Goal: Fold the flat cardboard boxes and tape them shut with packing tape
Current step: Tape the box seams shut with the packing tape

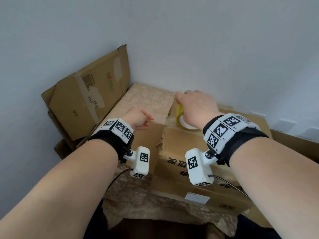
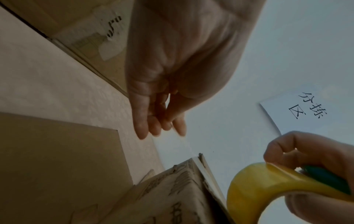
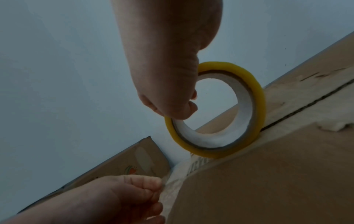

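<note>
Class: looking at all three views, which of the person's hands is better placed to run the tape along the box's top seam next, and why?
Likely the right hand: it already grips the yellow tape roll, standing on the box at the seam. The left hand is off to the side.

**What things are made of**

The tape roll (image 3: 254, 97) is shiny yellow plastic with a white paper ring inside. The box (image 1: 183, 142) is brown cardboard, dull and a bit rough, with torn paper bits. The flat cardboard (image 1: 89, 94) looks the same. The table cloth (image 1: 146, 97) is soft, patterned fabric. The wall (image 1: 207, 40) is smooth and matt.
</note>
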A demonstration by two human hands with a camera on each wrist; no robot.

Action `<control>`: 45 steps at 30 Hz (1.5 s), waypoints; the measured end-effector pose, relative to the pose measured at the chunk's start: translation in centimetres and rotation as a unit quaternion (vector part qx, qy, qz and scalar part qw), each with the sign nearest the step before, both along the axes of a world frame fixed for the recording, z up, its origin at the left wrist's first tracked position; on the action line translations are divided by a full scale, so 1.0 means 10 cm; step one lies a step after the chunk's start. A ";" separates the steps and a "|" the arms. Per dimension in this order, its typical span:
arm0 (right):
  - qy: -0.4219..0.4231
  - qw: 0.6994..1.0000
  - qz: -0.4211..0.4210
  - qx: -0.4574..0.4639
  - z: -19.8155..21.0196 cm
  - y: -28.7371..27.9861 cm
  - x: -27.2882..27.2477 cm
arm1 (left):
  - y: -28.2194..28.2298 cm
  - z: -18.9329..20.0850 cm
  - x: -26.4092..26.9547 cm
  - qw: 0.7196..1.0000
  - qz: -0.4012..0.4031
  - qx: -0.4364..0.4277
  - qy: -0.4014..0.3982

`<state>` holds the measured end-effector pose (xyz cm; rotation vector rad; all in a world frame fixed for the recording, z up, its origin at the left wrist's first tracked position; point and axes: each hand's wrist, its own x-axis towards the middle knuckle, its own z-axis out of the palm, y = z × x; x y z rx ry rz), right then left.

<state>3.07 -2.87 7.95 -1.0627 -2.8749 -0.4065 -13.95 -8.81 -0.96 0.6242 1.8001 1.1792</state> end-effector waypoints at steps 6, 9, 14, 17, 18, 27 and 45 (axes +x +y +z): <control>-0.031 0.999 0.012 0.018 -0.03 -0.02 -0.13 | -0.04 0.03 -0.02 0.991 -0.112 -0.049 0.059; -0.038 0.999 0.014 0.026 -0.05 -0.02 -0.15 | -0.05 0.03 0.01 0.981 -0.166 -0.067 0.077; -0.045 0.998 0.012 0.032 -0.07 -0.03 -0.18 | 0.00 -0.07 0.06 0.969 -0.216 -0.072 0.092; -0.046 0.998 0.012 0.034 -0.09 -0.03 -0.20 | 0.02 -0.08 0.09 0.964 -0.239 -0.073 0.094; -0.047 0.998 0.013 0.036 -0.09 -0.03 -0.20 | 0.03 -0.08 0.09 0.962 -0.248 -0.075 0.091; -0.065 0.997 0.008 0.049 -0.09 -0.05 -0.25 | 0.00 0.04 0.05 0.927 -0.334 -0.139 0.097; -0.060 0.998 -0.003 0.038 -0.10 -0.04 -0.23 | 0.10 -0.11 0.17 0.926 -0.300 0.006 -0.229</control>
